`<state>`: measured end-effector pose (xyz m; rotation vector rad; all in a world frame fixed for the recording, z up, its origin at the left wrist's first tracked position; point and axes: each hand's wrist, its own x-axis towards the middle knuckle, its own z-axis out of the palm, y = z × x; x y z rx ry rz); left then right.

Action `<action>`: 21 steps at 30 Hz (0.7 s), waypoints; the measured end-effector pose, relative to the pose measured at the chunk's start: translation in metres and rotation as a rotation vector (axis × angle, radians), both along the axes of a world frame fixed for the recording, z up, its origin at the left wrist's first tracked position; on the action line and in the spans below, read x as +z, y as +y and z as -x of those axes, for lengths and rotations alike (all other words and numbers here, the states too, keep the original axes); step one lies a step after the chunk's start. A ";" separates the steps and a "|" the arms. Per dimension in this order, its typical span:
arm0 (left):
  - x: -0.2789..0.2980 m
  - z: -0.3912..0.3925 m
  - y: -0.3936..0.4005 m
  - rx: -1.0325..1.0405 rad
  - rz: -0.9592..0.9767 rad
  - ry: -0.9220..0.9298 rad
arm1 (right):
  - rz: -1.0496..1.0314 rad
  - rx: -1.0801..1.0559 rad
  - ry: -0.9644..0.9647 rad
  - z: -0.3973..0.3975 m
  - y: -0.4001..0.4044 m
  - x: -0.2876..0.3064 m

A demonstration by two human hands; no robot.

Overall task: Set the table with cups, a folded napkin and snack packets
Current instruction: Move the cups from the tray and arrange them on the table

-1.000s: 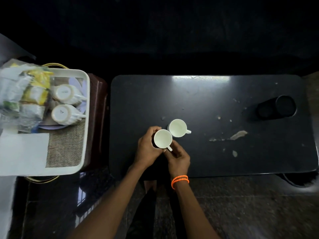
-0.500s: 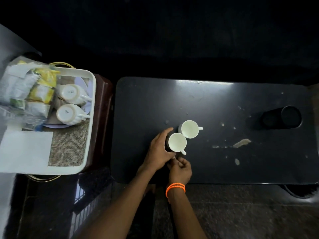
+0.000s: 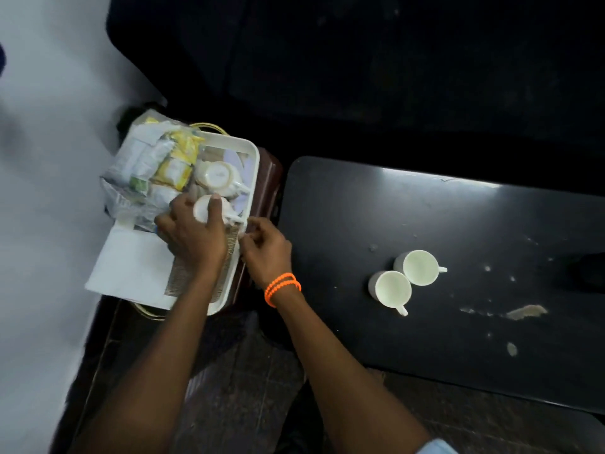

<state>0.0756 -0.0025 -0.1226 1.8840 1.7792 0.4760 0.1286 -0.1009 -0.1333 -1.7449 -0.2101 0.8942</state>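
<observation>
- The left hand reaches into the white tray and closes from above around an upturned white cup; the thumb lies over its base and the other fingers wrap its far side.
- The right hand is at the right edge of the tray — its thumb and forefinger are pressed together at the rim, close to the handle of that cup. Whether they pinch the handle or only the rim cannot be told. An orange bead bracelet sits on this wrist.
- A second upturned cup lies in the tray just behind the first one, touching or nearly touching it.
- Snack packets, yellow and white, lie in a clear bag at the tray's far left corner.
- A white napkin lies flat at the near left corner, beside a brown woven mat.
- On the black table two more cups stand upright, side by side near the middle: the near cup and the far cup, touching.
</observation>
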 end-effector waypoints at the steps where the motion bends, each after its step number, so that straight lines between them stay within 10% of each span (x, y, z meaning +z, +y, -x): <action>1: -0.001 0.004 0.011 -0.025 0.116 -0.005 | 0.009 0.058 0.007 -0.001 0.010 0.003; 14: 0.004 0.013 -0.023 0.038 0.584 -0.828 | -0.213 -0.145 0.318 -0.023 -0.020 0.015; 21: -0.027 -0.033 -0.088 -0.381 0.746 -0.641 | -0.019 -0.074 0.122 -0.100 -0.114 0.005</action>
